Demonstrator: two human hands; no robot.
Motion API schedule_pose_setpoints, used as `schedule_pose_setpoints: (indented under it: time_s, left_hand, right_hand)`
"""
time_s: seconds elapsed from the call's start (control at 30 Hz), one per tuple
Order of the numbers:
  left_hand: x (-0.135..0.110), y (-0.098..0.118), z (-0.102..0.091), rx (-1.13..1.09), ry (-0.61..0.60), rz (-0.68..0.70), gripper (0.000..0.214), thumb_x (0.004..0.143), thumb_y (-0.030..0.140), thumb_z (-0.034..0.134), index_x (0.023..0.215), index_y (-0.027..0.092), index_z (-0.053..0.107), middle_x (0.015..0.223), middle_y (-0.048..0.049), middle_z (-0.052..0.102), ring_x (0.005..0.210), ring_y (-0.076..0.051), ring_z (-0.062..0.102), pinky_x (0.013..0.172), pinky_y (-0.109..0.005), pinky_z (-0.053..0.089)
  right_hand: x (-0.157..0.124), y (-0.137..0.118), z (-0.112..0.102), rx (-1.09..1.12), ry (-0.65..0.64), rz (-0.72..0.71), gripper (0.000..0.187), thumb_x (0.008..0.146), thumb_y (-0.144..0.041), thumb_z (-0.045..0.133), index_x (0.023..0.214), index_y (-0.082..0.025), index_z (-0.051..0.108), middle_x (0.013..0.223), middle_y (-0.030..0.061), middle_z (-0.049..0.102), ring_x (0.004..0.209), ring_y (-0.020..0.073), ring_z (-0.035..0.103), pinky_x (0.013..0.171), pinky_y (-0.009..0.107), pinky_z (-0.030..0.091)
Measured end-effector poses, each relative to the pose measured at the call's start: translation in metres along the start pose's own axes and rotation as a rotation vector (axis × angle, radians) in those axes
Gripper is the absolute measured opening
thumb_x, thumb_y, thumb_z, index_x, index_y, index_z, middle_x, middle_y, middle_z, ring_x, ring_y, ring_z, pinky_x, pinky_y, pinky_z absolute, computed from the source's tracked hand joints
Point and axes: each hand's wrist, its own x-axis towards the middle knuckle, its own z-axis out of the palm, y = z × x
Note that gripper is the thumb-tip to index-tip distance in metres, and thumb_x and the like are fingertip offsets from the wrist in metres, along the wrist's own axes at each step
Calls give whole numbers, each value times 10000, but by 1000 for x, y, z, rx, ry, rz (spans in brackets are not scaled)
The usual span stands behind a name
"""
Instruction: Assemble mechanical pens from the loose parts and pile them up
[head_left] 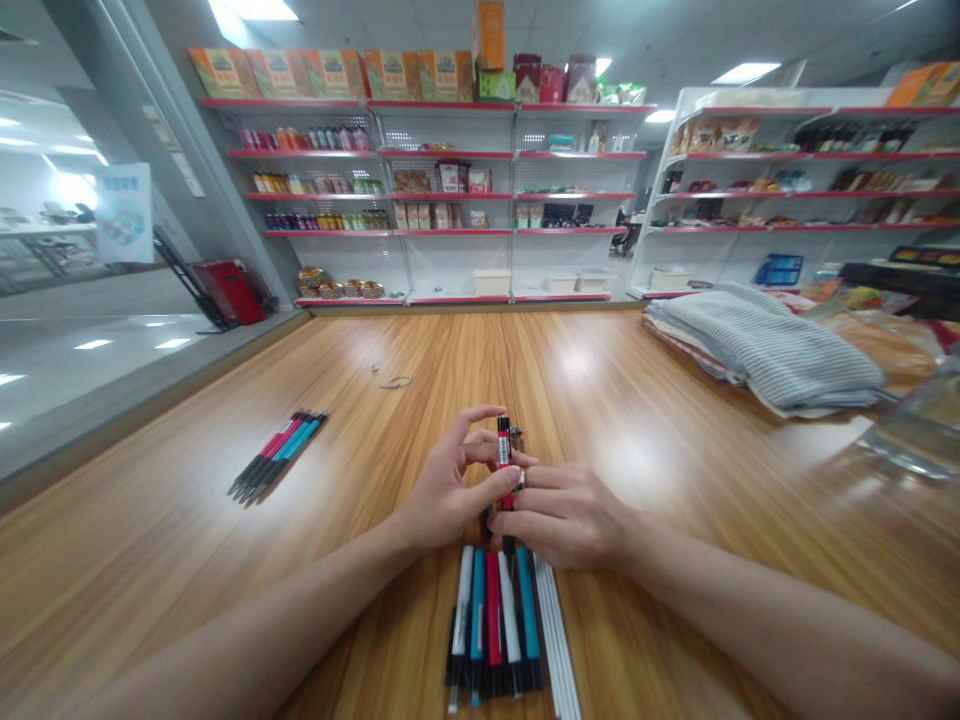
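Note:
A red pen with a black top and a white label stands roughly upright between my two hands. My left hand has its index finger at the pen's top and its thumb against the barrel. From the other side, the fingers of my right hand close around the pen's lower part. Just below lies a row of white, blue and red pen barrels, with black parts beside them. Thin white refill-like sticks lie along the row's right side. Small dark pieces behind my fingers are partly hidden.
Several red and blue pens lie in a bundle at left on the wooden table. Farther back is a thin ring-shaped tie. Folded striped cloth and a clear container sit at right. Stocked shelves stand beyond.

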Motion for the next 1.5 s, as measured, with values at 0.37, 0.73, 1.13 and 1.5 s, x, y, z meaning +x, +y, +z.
schedule_pose_setpoints:
  time_s: [0.37,0.73,1.13,1.5]
  left_hand:
    - [-1,0,0,23,-11,-15,625,829,216,648,1358,183,318,1004,-121,691,968,-214,619,985,-449,376]
    - [0,0,0,10,-2,10,572,815,204,667,1304,184,370,994,-115,704,974,-217,616,979,-443,374]
    - [0,1,1,39,6,23,650,824,196,654,1375,173,309,1003,-115,702,989,-211,610,1003,-443,349]
    - [1,-1,-1,18,19,18,611,803,216,682,1325,171,367,968,-106,710,991,-220,610,998,-435,352]
  right_hand:
    - [2,0,-1,1,5,0,136,861,-126,548,944,-184,638,725,-1,629,771,133,593,845,301,509]
    - [0,0,-1,-22,6,-6,142,850,-126,557,955,-190,629,728,-11,629,781,131,598,888,304,503]
    - [2,0,-2,-17,-5,1,132,857,-134,554,946,-188,636,713,-11,623,769,128,595,907,309,497]
    - [2,-1,-2,-12,-5,5,131,877,-150,540,948,-194,641,704,-6,627,765,128,606,888,301,503]
